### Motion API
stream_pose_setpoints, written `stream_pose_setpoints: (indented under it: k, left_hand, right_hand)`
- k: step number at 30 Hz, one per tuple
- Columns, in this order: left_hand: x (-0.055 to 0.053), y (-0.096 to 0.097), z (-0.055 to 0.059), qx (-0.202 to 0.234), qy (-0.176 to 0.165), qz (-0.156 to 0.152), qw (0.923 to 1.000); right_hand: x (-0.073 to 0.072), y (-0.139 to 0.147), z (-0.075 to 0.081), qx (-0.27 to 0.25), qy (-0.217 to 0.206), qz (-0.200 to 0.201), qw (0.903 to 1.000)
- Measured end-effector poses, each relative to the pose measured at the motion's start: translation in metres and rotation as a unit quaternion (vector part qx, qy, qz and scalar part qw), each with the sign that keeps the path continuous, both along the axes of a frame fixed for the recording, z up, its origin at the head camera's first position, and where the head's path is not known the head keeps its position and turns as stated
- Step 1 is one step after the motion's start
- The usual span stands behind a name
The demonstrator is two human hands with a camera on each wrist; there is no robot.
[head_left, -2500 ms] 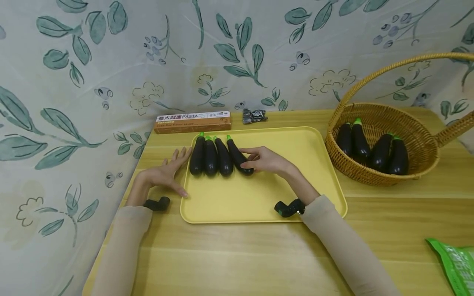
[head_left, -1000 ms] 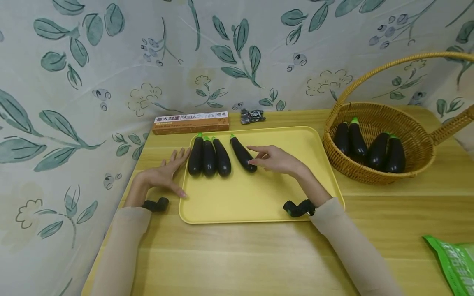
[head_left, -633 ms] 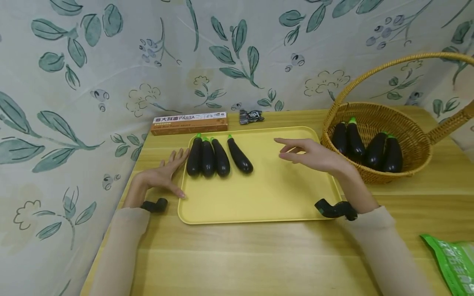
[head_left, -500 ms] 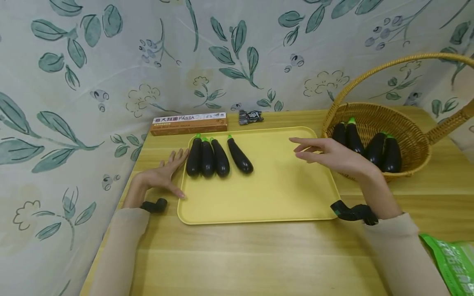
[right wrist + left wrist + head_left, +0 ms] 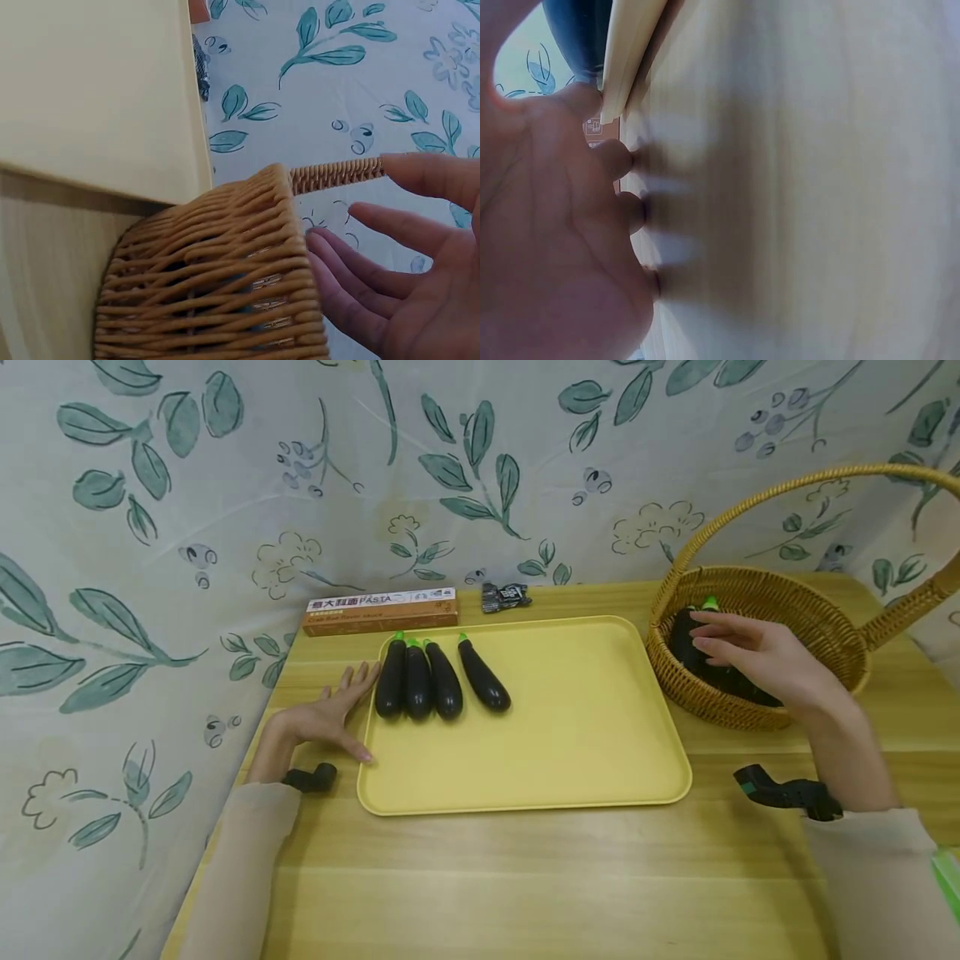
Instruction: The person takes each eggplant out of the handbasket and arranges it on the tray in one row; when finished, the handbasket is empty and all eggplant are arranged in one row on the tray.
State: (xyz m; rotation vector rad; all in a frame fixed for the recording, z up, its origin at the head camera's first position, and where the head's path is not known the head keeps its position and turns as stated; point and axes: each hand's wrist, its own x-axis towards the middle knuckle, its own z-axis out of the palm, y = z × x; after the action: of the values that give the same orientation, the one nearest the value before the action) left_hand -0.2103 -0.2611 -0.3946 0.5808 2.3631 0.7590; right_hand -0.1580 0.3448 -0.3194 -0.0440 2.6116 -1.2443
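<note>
My left hand (image 5: 318, 722) is spread at the left edge of the yellow tray (image 5: 570, 768), fingertips on the table and the rim. Three eggplants (image 5: 417, 683) lie side by side at the tray's left, green stems to the back. A small gap separates them from another eggplant (image 5: 483, 677), tilted a little. Over the wicker basket (image 5: 742, 710) hovers my right hand (image 5: 780, 664), fingers relaxed and holding nothing. Beneath it are eggplants (image 5: 682, 639), partly hidden by the hand. In the right wrist view, the fingers (image 5: 397, 225) are apart beside the basket wall (image 5: 217, 277).
Behind the tray lie a pasta box (image 5: 381, 612) and a small black packet (image 5: 505, 597). The basket's tall handle (image 5: 750, 510) arches over it. A green bag (image 5: 948, 877) shows at the right edge, mostly behind the sleeve. Patterned cloth (image 5: 450, 485) hangs behind the table.
My right hand slid the rightmost tray eggplant away from the other three, let go, and moved right to above the basket. My left hand has stayed at the tray's edge.
</note>
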Motion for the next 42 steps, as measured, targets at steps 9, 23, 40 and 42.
stream_pose_setpoints:
  k: [9,23,40,42]
  left_hand:
    - [-0.001,-0.001,-0.002,0.006,-0.001,0.0,1.0]
    - [-0.001,0.001,-0.003,0.006,0.006,-0.005,0.9999]
    - [0.0,0.0,-0.001,0.001,0.011,-0.006,0.9999]
    - [-0.001,-0.001,-0.001,-0.001,0.011,-0.006,0.9999]
  right_hand:
    - [-0.011,0.015,-0.017,0.0,0.007,-0.09,0.9959]
    - [-0.031,0.017,-0.024,0.069,-0.077,-0.073,0.992]
    - [-0.037,0.004,-0.038,0.095,-0.031,-0.118,0.988]
    - [-0.036,0.004,-0.038,0.094,-0.02,-0.124,0.9877]
